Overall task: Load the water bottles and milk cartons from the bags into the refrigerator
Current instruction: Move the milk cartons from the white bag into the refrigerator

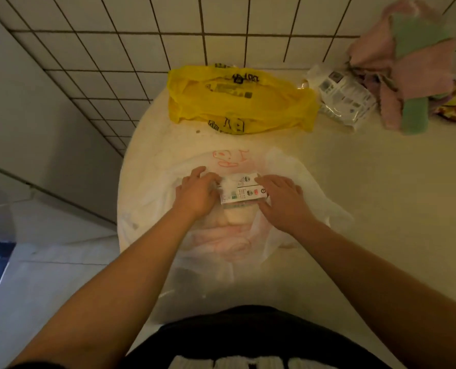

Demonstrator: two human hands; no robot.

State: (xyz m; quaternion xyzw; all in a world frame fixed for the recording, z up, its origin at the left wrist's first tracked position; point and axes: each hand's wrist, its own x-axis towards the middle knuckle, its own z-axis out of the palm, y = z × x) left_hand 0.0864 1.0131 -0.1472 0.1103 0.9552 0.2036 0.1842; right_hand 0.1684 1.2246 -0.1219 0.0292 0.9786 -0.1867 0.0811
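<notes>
**Kid:** Where is the milk?

**Big kid:** The milk carton (244,191) is right over the open white bag (291,169), between the two hands. The bag lies flat on the counter (381,209).

**Kid:** Why use two hands?

**Big kid:** I think it is to lift the carton out without the thin bag coming up too. The left hand (197,193) curls its fingers round the left end. The right hand (280,198) holds the right end, with the fingers on top and the thumb below.

**Kid:** Is more stuff in there?

**Big kid:** There is something pale under the carton. I cannot tell what it is.

**Kid:** And the yellow bag (237,99)?

**Big kid:** It waits at the back, by the tiled wall (141,49), well away from the hands. Something long shows through it, maybe a bottle. It looks like nobody has emptied it.

**Kid:** Where is the fridge?

**Big kid:** I cannot see it here, so the carton has not gone in yet.
</notes>
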